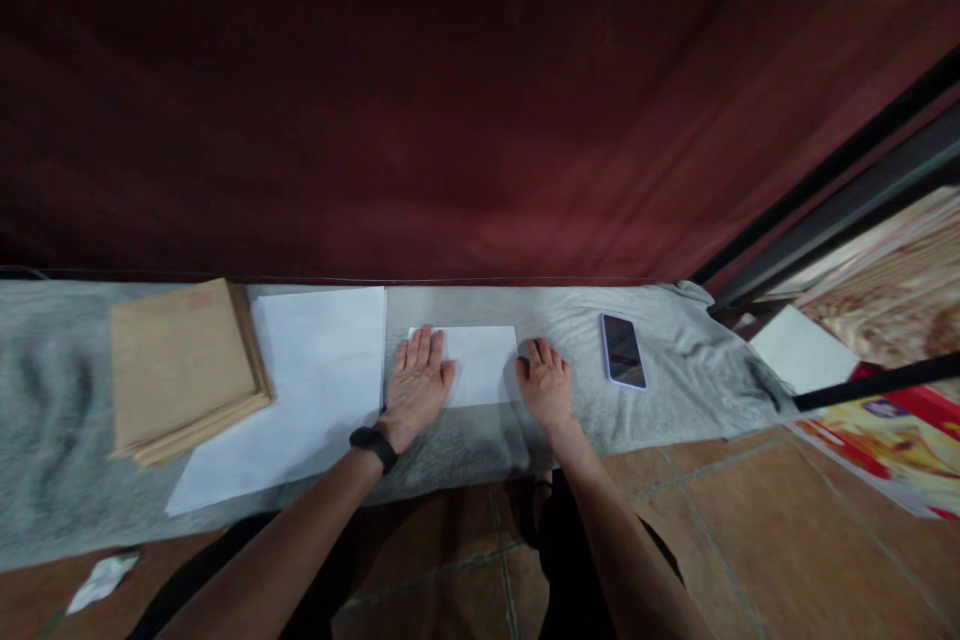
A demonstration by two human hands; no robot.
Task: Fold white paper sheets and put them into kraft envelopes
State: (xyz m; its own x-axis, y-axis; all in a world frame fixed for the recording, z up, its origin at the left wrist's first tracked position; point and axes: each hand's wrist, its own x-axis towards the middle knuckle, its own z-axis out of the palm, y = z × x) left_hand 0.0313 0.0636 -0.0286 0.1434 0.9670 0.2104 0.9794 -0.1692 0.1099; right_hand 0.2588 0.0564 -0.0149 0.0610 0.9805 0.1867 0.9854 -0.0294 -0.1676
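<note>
A small white sheet of paper (481,365), perhaps folded, lies on the grey cloth in front of me. My left hand (417,382) rests flat over its left end, fingers stretched out, with a black band on the wrist. At the right end of the sheet, my right hand (545,380) lies palm down with its fingers extended, the thumb at the paper's edge. Neither hand grips anything. Larger white sheets (322,360) lie left of my left hand, partly beneath a stack of brown envelopes (184,350).
A phone (623,350) lies on the grey cloth (690,400) to the right. Behind the surface rises a dark red panel (480,120). A crumpled white tissue (103,580) is on the tiled floor at left. A colourful box (900,445) stands at far right.
</note>
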